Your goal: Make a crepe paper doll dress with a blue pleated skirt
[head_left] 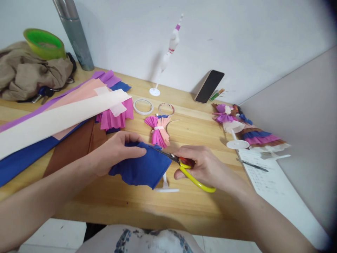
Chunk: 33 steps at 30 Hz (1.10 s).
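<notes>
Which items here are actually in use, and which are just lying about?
In use: blue crepe paper pinched by the left hand; yellow-handled scissors in the right hand.
Lying about: phone, tape ring, pink paper bow, dressed doll, paper sheets.

No legible txt; sheet [273, 189] at right shows print, prob. table, too small.

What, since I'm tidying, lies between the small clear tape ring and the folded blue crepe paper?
Head view: a pleated magenta-and-pink paper bow lies between the small clear tape ring and the folded blue crepe paper.
</notes>
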### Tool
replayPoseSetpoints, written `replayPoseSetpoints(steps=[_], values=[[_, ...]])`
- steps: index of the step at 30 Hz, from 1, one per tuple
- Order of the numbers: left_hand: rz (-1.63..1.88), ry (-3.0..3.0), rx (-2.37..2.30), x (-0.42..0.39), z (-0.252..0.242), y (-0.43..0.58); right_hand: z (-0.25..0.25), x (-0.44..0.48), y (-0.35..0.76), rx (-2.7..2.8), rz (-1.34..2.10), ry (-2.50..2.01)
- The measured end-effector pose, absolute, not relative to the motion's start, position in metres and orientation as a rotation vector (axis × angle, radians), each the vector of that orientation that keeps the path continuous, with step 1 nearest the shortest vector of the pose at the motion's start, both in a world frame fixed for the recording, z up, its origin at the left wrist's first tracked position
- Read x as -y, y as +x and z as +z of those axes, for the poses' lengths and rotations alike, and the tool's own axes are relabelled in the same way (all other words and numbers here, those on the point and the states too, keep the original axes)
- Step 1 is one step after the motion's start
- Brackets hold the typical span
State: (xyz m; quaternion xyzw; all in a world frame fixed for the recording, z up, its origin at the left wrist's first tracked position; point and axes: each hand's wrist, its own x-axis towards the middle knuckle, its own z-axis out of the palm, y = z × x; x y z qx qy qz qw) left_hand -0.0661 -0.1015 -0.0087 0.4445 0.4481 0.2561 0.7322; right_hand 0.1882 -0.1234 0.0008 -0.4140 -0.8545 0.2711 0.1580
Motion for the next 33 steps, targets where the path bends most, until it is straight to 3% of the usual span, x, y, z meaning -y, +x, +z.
replayPoseSetpoints(steps=[12, 33], values=[[0.58, 0.887, -1.2, 0.1, 0.004, -0.064, 0.006, 0.126, 0.186, 2.445, 1.024, -1.199], [0.604, 1.05, -1.072, 0.102, -0.013, -0.065, 0.0, 0.125, 0.175, 2.435, 0.884, -1.183]])
